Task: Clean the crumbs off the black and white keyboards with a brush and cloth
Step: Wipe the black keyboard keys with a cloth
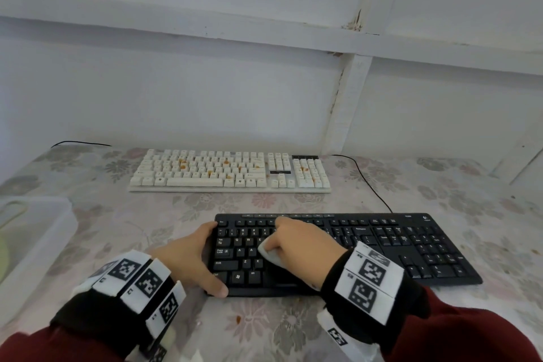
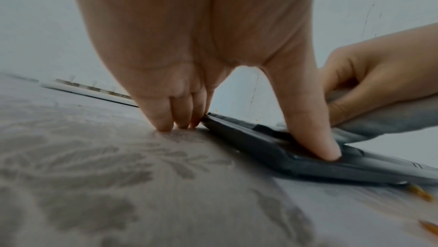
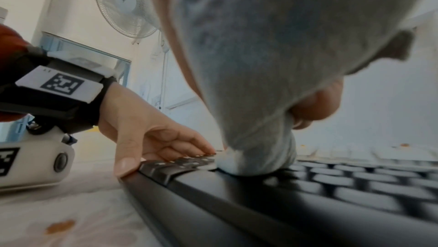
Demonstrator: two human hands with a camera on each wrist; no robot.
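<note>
Your left hand [image 1: 191, 258] is spread over the left end of the black keyboard [image 1: 382, 247], thumb on the near corner and fingertips at the far corner. The fingers are pretty much straight and bracing rather than gripping, and I'd guess that's so the board doesn't skate around on the floral tablecloth [image 1: 264, 323] while you scrub.

Your right hand [image 1: 305, 247] has its fingers curled round a bunched-up pale cloth [image 1: 271, 254], pushing the wad down onto the letter keys toward the left side. Bunching it like that probably gets more pressure into the gaps.

The black keyboard lies right in front of you, long axis left to right, slightly skewed, space bar edge facing you. The white keyboard [image 1: 229, 169] sits farther back near the wall, same orientation, with orange crumbs [image 1: 226, 162] all over it, so that one looks untouched. There's a stray crumb [image 1: 238, 319] on the tablecloth too. I can't spot the brush anywhere.
</note>
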